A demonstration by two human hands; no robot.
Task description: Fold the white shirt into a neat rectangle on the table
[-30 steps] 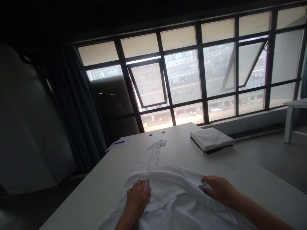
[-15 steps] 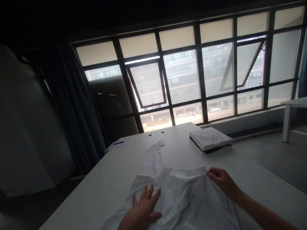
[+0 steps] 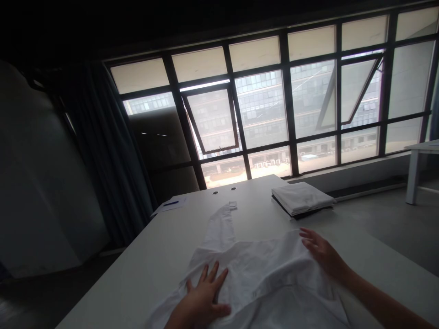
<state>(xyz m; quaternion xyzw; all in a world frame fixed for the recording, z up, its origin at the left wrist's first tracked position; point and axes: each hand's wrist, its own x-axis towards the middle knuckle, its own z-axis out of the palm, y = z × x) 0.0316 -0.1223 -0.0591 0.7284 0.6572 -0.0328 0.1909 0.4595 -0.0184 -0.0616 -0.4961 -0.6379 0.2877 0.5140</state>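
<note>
Lying rumpled on the near end of the tabletop (image 3: 137,274), a white shirt (image 3: 264,274) was pressed on by both hands. The left hand (image 3: 202,297) was laid flat on the lower middle of the shirt, its grip wide open, with the fingers spread and nothing pinched. The right hand (image 3: 320,251) was placed at the far right edge of the shirt, its grip also open, with the fingers (image 3: 308,240) splayed and their tips at the rim of the cloth. No fabric was seen clasped, though the cloth stood slightly raised just beside them. Ahead of the left grip, one sleeve (image 3: 221,230) was stretched away from the shirt, its cuff (image 3: 232,205) lying near two small round holes (image 3: 223,190) in the tabletop. Ahead of the right grip, a stack of folded white cloth (image 3: 302,198) was set on a dark flat item (image 3: 284,205). Well ahead and to the left of the left grip, a sheet of paper (image 3: 174,206) was seen with a blue pen (image 3: 170,203) on it. A dark curtain (image 3: 109,151) hung far to the left of the left grip, and a large window (image 3: 262,109) was seen beyond both grips
</note>
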